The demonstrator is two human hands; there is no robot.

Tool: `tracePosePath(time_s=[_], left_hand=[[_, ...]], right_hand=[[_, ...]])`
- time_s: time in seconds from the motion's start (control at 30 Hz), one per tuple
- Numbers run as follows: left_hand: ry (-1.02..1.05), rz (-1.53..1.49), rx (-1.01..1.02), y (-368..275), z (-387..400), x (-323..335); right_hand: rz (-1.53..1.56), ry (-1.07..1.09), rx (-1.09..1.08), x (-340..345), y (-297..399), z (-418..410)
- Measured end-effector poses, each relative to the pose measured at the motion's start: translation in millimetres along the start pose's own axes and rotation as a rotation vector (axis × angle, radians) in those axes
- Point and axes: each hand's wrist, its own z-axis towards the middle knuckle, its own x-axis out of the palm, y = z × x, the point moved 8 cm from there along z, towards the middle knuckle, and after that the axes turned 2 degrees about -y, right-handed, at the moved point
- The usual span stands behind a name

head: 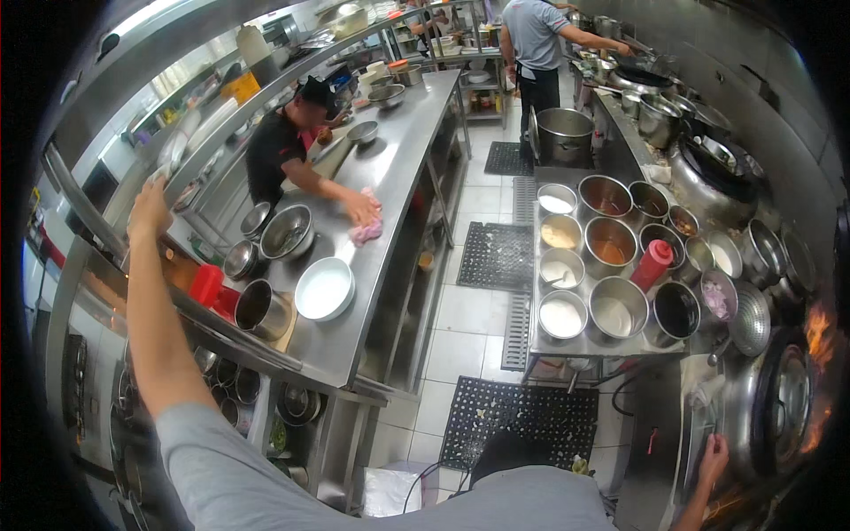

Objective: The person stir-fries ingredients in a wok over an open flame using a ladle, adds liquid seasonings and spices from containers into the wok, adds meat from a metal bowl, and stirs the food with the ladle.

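My left hand (150,211) is raised at the far left by the metal overhead shelf (216,111), with a whitish cloth (161,174) at its fingertips; whether the fingers grip it cannot be told. At the lower right, my right hand (714,451) is beside a wok (787,405) on the stove, near a pale crumpled cloth (706,393). Its fingers look curled, but what they hold is unclear. Flames rise past the wok's far side. A perforated metal skimmer (750,320) lies above the wok among metal pots.
Several metal containers of sauces and powders stand on a side table (614,350), with a red squeeze bottle (652,265). Across the steel counter (412,143), a co-worker wipes with a pink cloth (366,226). Another person stands by the far stove. Black rubber mats (518,418) lie on the tiles.
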Motion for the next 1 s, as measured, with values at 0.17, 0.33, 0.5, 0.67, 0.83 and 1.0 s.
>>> tracePosePath(time_s=[0.17, 0.33, 0.5, 0.67, 0.83, 1.0], left_hand=[[-0.001, 0.001, -0.009, -3.4, -1.3, -1.0], [0.095, -0.014, -0.027, -5.4, 0.4, -2.8], [0.058, 0.007, -0.002, 3.7, 16.3, 21.3], [-0.074, -0.031, 0.075, 54.9, 42.0, 36.4], [-0.002, -0.161, 0.063, 21.2, 29.5, 37.5], [-0.073, -0.084, 0.117, 13.5, 19.5, 21.7]], right_hand=[[0.002, -0.004, 0.007, -3.7, 2.6, -3.5], [-0.031, -0.004, 0.046, -1.0, 3.1, -0.6], [-0.035, 0.038, 0.071, -4.6, 11.6, -2.3], [0.031, 0.056, 0.065, -0.6, 25.8, -4.3], [-0.062, -0.042, 0.104, -17.9, 37.2, -11.6], [0.007, -0.016, 0.135, -21.8, 48.9, -15.2]])
